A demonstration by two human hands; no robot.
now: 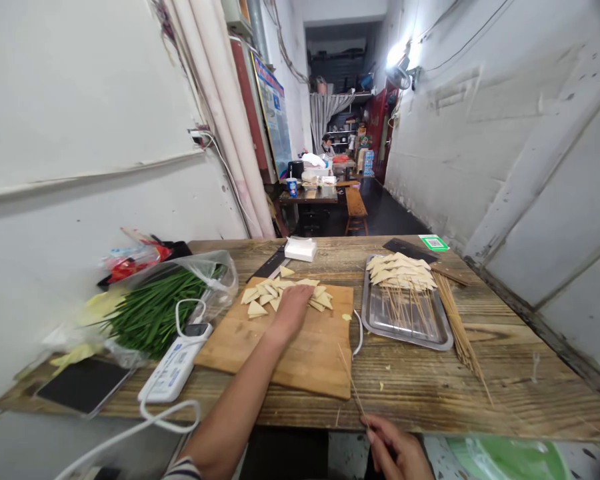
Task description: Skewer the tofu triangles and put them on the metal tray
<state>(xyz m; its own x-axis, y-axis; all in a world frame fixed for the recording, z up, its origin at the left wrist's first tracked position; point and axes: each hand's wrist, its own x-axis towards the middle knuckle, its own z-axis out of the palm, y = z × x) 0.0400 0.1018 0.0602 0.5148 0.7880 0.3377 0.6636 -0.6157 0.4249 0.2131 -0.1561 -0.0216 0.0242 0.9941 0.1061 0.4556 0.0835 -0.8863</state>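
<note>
My left hand (293,308) reaches across the wooden cutting board (300,353) and rests, fingers down, on the pile of tan tofu triangles (267,293) at its far edge. At the table's near edge my right hand (397,450) pinches a thin bamboo skewer (351,380) that slants up over the board's right corner. To the right stands a metal tray (405,327) with skewered tofu triangles (403,272) stacked at its far end.
Loose bamboo skewers (457,327) lie right of the tray. A bag of green chives (153,310), a white power strip (173,367) with cable and a dark phone (83,385) sit at left. A cleaver (270,263) and a white box (301,249) lie behind the board. A person sits far down the corridor.
</note>
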